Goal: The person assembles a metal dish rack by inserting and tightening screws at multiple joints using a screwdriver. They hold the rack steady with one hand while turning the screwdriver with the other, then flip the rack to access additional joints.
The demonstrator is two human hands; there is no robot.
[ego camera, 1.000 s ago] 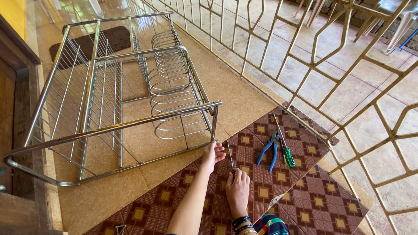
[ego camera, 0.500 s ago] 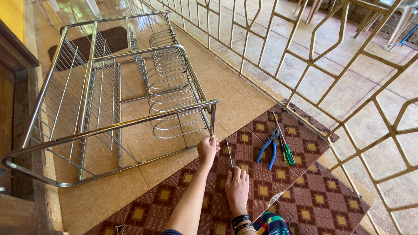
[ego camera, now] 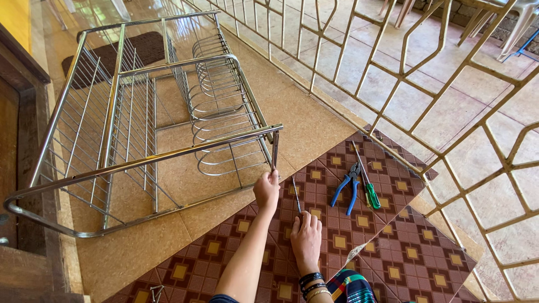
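- Left hand: fingers closed round the lower end of the steel dish rack's corner post.
- Dish rack: lies tipped on its side on the tan floor.
- Right hand: palm down, fingers together, pressing a thin screwdriver onto the patterned brown mat.
- Blue-handled pliers and green-handled screwdriver: on the mat, beside the metal grille.

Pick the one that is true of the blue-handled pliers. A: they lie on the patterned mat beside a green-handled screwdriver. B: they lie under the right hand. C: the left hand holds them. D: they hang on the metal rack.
A: the blue-handled pliers lie on the patterned mat next to the green-handled screwdriver, clear of both hands.
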